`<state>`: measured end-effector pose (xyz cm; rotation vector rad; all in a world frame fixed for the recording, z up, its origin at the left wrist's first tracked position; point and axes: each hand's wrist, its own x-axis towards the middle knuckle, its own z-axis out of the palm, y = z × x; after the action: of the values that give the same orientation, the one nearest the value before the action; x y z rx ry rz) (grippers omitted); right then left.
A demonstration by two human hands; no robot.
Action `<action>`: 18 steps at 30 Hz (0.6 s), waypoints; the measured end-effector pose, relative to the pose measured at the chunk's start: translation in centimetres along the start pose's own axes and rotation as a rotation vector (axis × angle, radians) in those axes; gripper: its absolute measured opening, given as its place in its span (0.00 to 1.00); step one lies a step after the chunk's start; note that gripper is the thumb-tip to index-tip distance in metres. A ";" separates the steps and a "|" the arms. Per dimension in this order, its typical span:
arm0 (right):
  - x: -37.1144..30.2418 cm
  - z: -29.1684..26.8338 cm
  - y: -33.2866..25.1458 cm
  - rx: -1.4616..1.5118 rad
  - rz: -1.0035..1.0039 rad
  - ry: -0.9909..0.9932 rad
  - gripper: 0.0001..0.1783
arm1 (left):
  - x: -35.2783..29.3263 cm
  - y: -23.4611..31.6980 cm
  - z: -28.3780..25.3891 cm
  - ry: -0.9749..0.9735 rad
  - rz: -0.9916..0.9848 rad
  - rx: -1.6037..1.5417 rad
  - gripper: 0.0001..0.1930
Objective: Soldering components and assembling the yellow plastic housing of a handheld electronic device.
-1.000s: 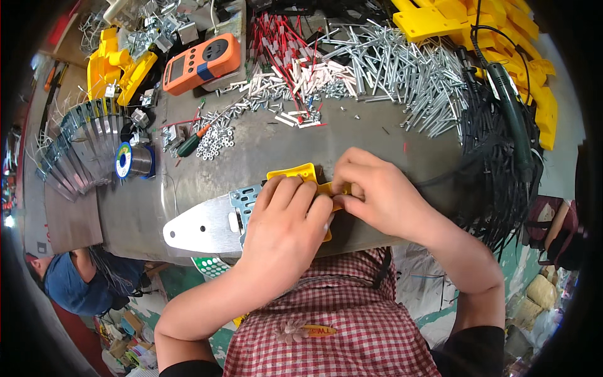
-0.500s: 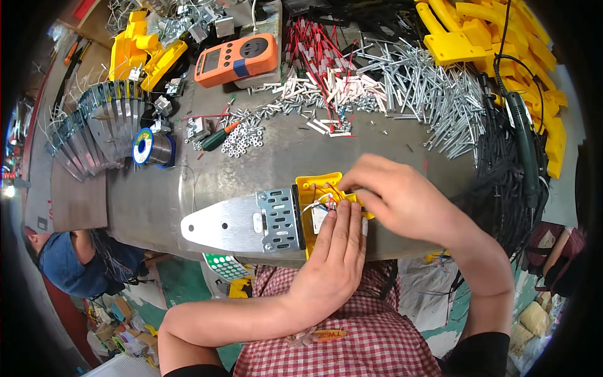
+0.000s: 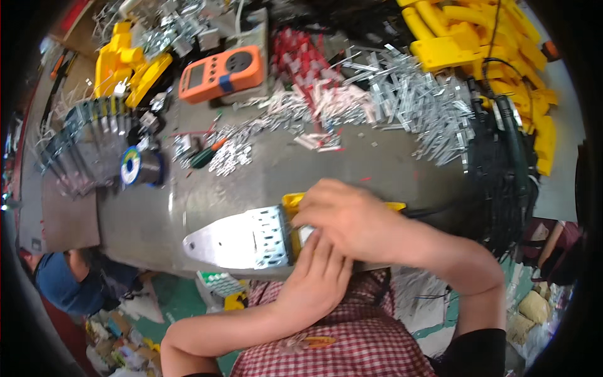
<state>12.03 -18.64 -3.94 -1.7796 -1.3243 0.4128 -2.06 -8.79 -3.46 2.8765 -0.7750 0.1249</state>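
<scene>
In front of me lies a yellow plastic housing [image 3: 291,202] joined to a slotted metal bracket [image 3: 270,235] and a tapered silver plate [image 3: 220,244] that points left. My left hand [image 3: 316,283] rests at the housing's near side, its fingers stretched flat beside a white part [image 3: 306,234]. Bent over the housing is my right hand [image 3: 345,220]. Its thumb and fingers are drawn together near the bracket end, and motion blur hides what lies between them. Both hands cover most of the housing's inside. A black cable [image 3: 433,213] runs from its right end.
Behind the work sit a dark green screwdriver [image 3: 202,158], loose nuts [image 3: 232,158] and a spool of solder wire [image 3: 147,166]. Farther back are an orange multimeter [image 3: 213,69], metal pins [image 3: 421,100] and yellow housings [image 3: 458,31]. A soldering iron [image 3: 514,138] hangs right; another person [image 3: 63,283] sits left.
My right hand has moved left across the housing, from its wired middle to the bracket end, and now covers the wires. My left hand stays by the near side. The whole view has shifted slightly.
</scene>
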 end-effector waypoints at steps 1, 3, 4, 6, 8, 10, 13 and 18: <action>0.0 0.7 0.0 -0.055 -0.060 0.035 0.11 | -0.2 0.1 0.2 -0.032 -0.023 0.007 0.22; 0.2 0.9 -0.6 -0.154 -0.119 0.036 0.06 | -0.4 0.4 0.5 -0.045 -0.032 0.017 0.23; 0.6 1.0 -0.9 -0.179 -0.123 0.005 0.05 | -0.8 0.3 0.6 -0.041 -0.030 0.026 0.23; 1.3 1.5 -2.0 -0.238 -0.158 -0.048 0.06 | -1.4 -0.1 0.4 -0.017 -0.005 0.035 0.23; 1.4 0.5 -1.8 -0.282 -0.128 -0.125 0.07 | -1.5 -0.5 0.4 -0.037 -0.016 0.037 0.23; 1.7 -0.6 0.2 -0.055 -0.162 -0.281 0.15 | -1.1 -0.5 0.0 -0.042 -0.018 0.033 0.22; 3.3 -8.2 5.7 -0.509 0.128 0.074 0.17 | -0.6 -0.7 -0.1 -0.033 0.000 0.095 0.20; -1.6 -24.4 14.5 -1.381 0.458 0.085 0.38 | 0.3 -0.3 -0.6 -0.006 0.050 0.167 0.21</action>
<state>37.12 -31.76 -1.57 -3.1877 -1.1587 -0.5171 -1.71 -8.55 -2.88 3.0150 -0.8777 0.1968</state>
